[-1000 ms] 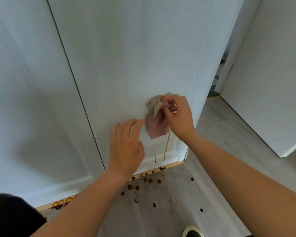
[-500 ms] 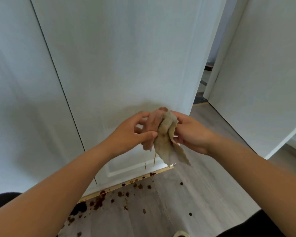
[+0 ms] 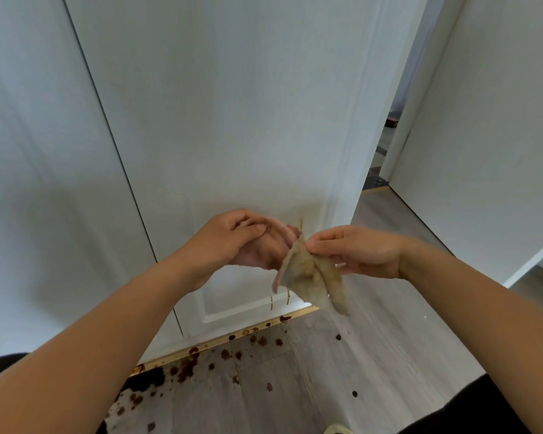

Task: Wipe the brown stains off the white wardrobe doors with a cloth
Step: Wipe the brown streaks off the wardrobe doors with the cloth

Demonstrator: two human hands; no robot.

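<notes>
With the cloth (image 3: 311,277) pinched by the right hand (image 3: 364,255) and the blurred left hand (image 3: 242,242)'s hold impossible to tell, the lower-centre drips (image 3: 271,302) could be smeared by its soiled face.

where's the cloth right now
In the head view the cloth hangs just right of centre, pinched at its top by the right hand, with the left hand close on its left, in front of the lower wardrobe door.

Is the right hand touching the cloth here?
Touching. The head view shows the right hand pinching the top corner of the cloth between thumb and fingers; the rest hangs down.
</notes>
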